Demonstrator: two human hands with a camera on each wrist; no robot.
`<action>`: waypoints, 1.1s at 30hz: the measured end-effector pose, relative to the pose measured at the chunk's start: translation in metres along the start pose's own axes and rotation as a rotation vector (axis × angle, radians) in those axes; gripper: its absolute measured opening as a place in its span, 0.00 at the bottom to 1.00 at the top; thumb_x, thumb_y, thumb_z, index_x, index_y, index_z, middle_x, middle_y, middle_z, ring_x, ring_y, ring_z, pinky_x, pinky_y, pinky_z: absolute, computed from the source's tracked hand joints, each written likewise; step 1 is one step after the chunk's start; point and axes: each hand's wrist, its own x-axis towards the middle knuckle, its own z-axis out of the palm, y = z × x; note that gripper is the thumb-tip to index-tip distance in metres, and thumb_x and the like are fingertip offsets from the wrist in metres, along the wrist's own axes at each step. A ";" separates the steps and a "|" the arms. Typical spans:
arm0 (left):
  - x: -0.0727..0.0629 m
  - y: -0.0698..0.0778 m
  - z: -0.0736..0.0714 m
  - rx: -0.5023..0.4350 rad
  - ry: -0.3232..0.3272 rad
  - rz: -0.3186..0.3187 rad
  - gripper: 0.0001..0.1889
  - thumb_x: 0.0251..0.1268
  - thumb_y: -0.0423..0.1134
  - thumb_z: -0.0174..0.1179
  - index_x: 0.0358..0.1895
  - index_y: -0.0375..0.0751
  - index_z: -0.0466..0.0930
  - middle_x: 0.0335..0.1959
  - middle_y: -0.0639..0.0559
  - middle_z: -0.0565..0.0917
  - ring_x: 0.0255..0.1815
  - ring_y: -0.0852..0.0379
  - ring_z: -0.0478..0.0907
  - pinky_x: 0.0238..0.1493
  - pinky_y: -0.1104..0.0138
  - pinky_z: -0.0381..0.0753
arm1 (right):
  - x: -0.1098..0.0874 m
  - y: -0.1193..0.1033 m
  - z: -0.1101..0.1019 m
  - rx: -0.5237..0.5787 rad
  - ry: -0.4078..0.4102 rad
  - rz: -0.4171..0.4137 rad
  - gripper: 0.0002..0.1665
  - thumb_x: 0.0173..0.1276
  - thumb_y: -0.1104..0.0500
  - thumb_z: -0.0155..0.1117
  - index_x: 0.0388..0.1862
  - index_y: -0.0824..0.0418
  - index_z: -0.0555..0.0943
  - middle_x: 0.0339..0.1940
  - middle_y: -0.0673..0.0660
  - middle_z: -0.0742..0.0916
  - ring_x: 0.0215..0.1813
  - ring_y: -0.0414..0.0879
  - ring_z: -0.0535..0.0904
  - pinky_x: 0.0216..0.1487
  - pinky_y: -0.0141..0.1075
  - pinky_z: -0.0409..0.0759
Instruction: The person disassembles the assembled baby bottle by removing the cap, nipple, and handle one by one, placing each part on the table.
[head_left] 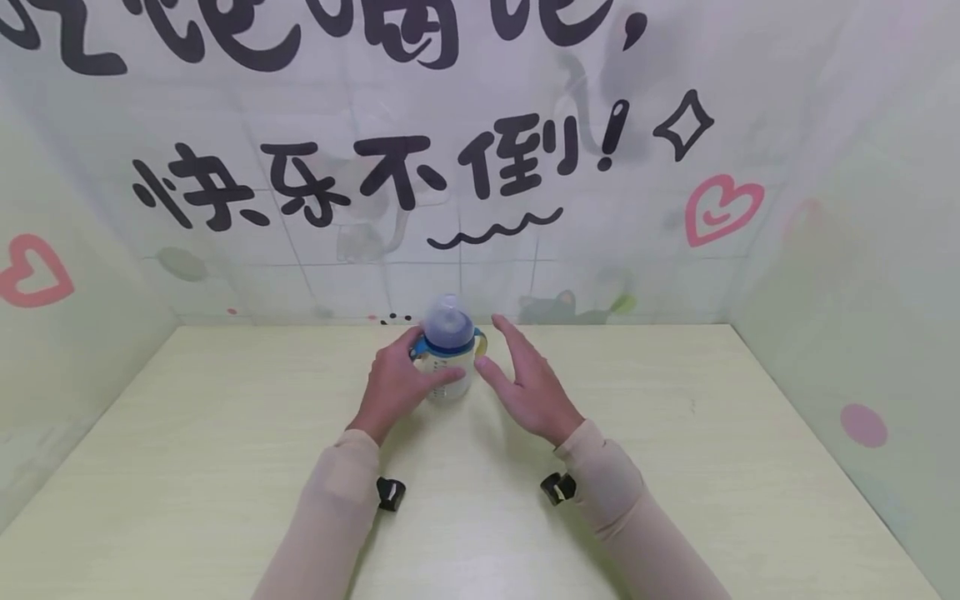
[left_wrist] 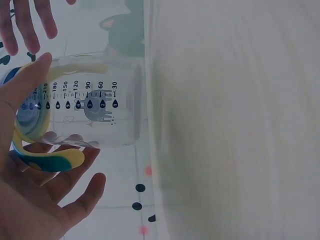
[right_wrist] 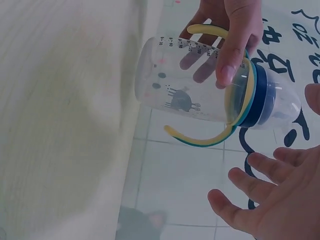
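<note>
A clear baby bottle (head_left: 448,329) with a domed see-through cap and blue collar is upright near the back of the table. Its two curved handles (right_wrist: 200,141) are yellow and blue-green. Printed measuring marks and an animal picture show on the bottle body (left_wrist: 95,120) in the left wrist view. My left hand (head_left: 393,383) grips the bottle from the left, thumb across the front and fingers behind around one handle. To the right, my right hand (head_left: 532,392) is held with spread, extended fingers, apart from the bottle in the right wrist view. The bottle's base is close to the tabletop.
The pale wood-grain table (head_left: 225,467) meets a back wall (head_left: 637,250) printed with large black characters, hearts and cartoon shapes. Side walls (head_left: 862,333) stand along the left and right edges. Black straps (head_left: 391,494) show at both wrists.
</note>
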 end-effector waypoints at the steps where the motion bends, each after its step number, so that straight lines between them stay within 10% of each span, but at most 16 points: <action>1: -0.002 0.003 0.000 0.013 0.000 0.007 0.44 0.47 0.56 0.77 0.69 0.45 0.71 0.62 0.45 0.80 0.63 0.44 0.76 0.61 0.45 0.73 | 0.000 -0.001 0.000 0.007 0.007 -0.010 0.40 0.77 0.41 0.50 0.80 0.56 0.55 0.79 0.53 0.64 0.79 0.49 0.57 0.75 0.54 0.57; 15: -0.020 0.035 0.002 0.140 0.073 0.175 0.41 0.46 0.61 0.76 0.63 0.45 0.77 0.51 0.50 0.86 0.50 0.50 0.82 0.46 0.53 0.80 | 0.001 -0.017 -0.017 0.135 0.108 -0.202 0.40 0.73 0.57 0.62 0.78 0.63 0.57 0.72 0.63 0.73 0.73 0.54 0.67 0.62 0.57 0.70; 33: -0.031 0.041 0.008 0.369 0.224 0.420 0.38 0.43 0.60 0.78 0.56 0.40 0.81 0.41 0.47 0.88 0.33 0.50 0.84 0.36 0.57 0.81 | 0.000 -0.012 -0.024 0.158 0.108 -0.188 0.41 0.65 0.61 0.70 0.74 0.60 0.64 0.64 0.59 0.80 0.68 0.52 0.72 0.59 0.54 0.74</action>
